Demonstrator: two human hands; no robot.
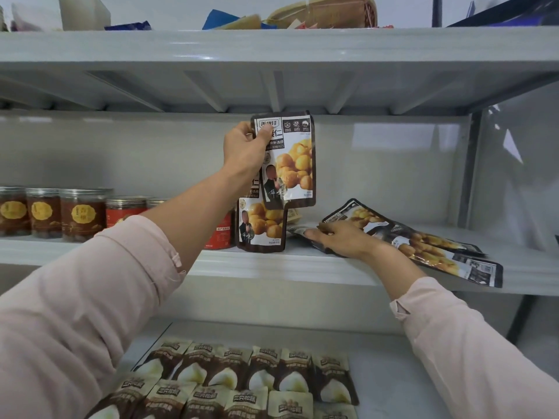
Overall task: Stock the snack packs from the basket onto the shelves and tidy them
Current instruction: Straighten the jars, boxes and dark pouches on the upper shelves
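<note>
left hand point(245, 148) gripping pack point(298, 164), grey shelf point(272, 265)

The left forearm point(187, 216) covers most of the red can point(222, 234), and the held pack point(295, 161) hides the top of the standing pack point(261, 226) behind it. The right hand point(341, 240) lies over a flat pack point(298, 230), so little of it shows. The leftmost jar point(7, 211) and the lowest row of brown packs point(290, 406) run off the edges.

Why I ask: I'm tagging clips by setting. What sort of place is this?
Probably a shop or stockroom: grey metal shelves, identical snack packs laid in rows below, and matching jars lined up at left.
</note>
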